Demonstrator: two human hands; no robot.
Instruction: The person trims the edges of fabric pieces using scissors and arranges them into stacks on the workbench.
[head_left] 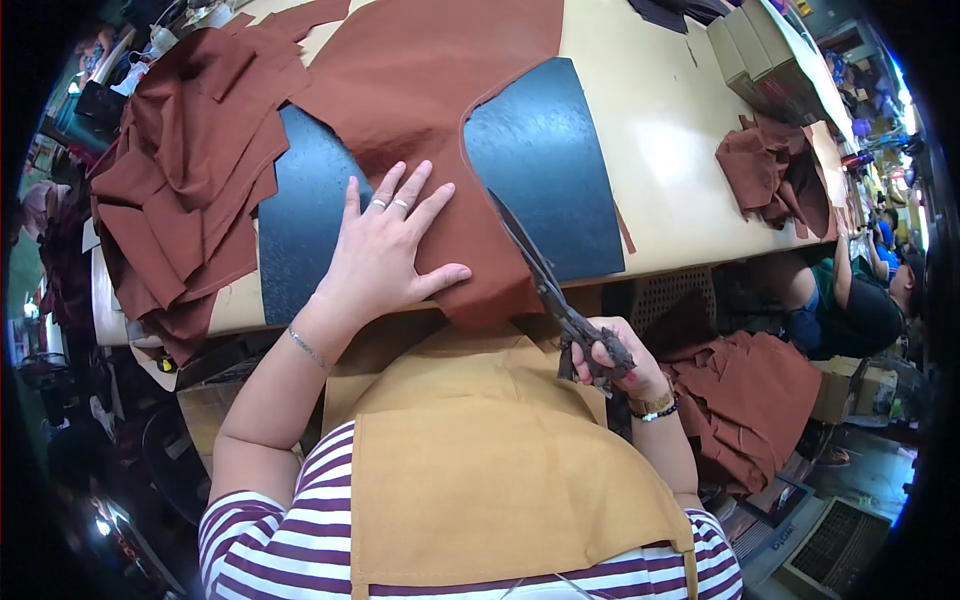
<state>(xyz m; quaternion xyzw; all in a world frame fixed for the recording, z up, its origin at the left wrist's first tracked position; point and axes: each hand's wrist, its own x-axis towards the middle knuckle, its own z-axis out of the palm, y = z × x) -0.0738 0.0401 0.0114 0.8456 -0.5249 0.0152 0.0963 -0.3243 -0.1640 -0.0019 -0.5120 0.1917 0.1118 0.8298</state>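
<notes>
My left hand (pixel 393 240) lies spread and flat on a rust-brown piece of fabric (pixel 420 80), two rings on its fingers. The fabric lies over a dark cutting board (pixel 560 140) and hangs over the table's near edge. In my right hand (pixel 622 358) I grip large dark scissors (pixel 545 275) by their handles, which look wrapped in cloth. The blades point up and away along the fabric's right edge. Whether fabric lies between the blades I cannot tell.
Crumpled brown fabric (pixel 190 170) is heaped at the table's left. A smaller bundle (pixel 765 170) and a cardboard box (pixel 765 60) stand on the right side. Below the table at right are more brown pieces (pixel 750 400). Another person (pixel 850 300) sits beyond at right.
</notes>
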